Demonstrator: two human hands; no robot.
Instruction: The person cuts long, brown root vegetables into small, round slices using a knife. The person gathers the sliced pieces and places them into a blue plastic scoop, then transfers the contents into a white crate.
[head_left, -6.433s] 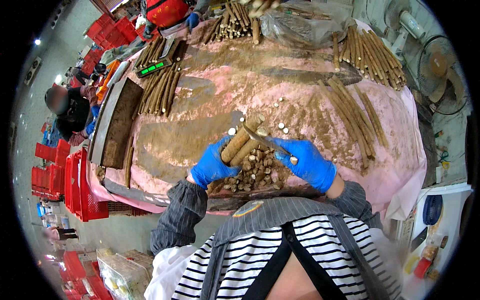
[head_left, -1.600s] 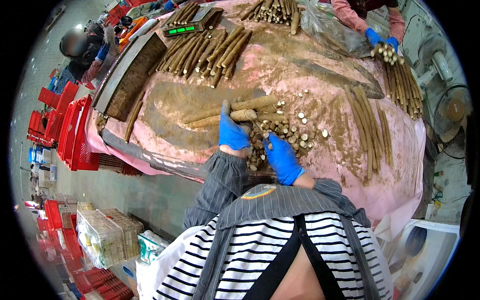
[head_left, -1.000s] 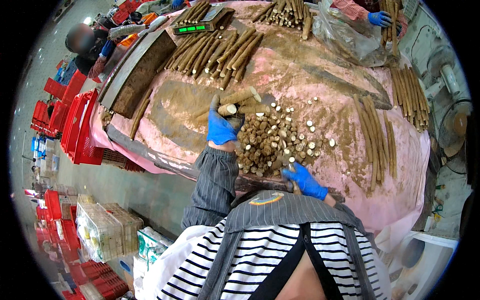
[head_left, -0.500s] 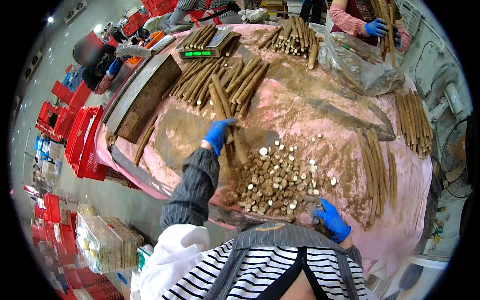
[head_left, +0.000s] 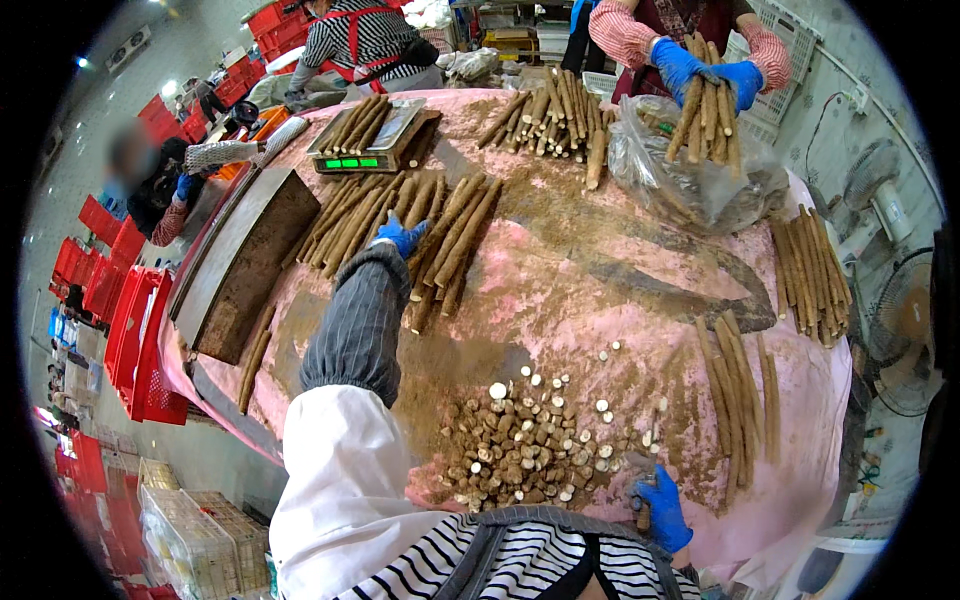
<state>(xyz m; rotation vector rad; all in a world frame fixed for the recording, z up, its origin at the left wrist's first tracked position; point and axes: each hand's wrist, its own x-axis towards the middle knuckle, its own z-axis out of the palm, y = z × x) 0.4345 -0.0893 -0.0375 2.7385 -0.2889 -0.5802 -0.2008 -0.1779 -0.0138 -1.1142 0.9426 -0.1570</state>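
My left hand, in a blue glove, reaches out over a pile of long brown roots, resembling yams. Its fingers are spread and touch the near roots. Beside it, more roots lie stacked at a slant. Near the table's front edge, my blue-gloved right hand is closed around the brown handle of what looks like a knife; its blade is hard to make out. Just left of that hand spreads a heap of short cut root ends, several with white faces.
A scale bearing roots stands at the far left, near a long metal box. Across the pink-covered table, a co-worker's gloved hands hold roots above a clear plastic bag. More roots lie at right.
My left hand has let go of the roots it held and moved forward to the pile. The right hand stays near the cut ends. The co-worker's hands now hold roots over the bag.
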